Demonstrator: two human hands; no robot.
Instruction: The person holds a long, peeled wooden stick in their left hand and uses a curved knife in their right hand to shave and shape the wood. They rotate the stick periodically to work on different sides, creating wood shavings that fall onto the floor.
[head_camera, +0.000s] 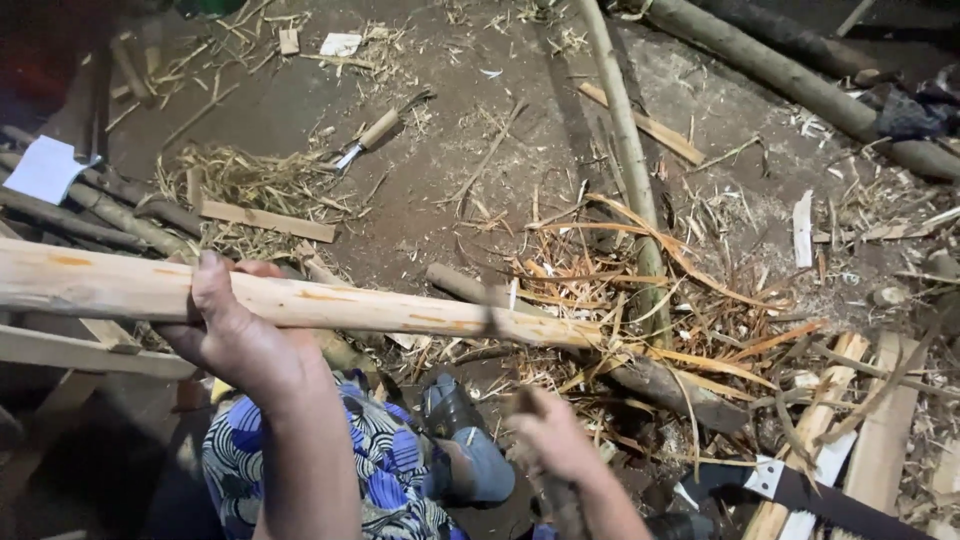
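My left hand (235, 335) is closed around a long pale peeled wooden pole (380, 310), which runs from the left edge to a heap of bark strips (640, 290). My right hand (550, 435) is blurred by motion, lower and to the right of the left hand. Its fingers are closed on a dark tool handle (565, 500). A thin dark blur (490, 322) crosses the pole above it; whether this is the tool's blade is unclear. The pole's far end is still dark with bark (670, 385).
On the dirt floor lie a wooden-handled chisel (365, 140), a black-bladed saw (810, 492), a thin pole (625, 140), thick logs (800, 85), flat offcuts (265, 220) and a white sheet (45, 168). Below me are patterned blue cloth (380, 455) and a grey shoe (465, 430).
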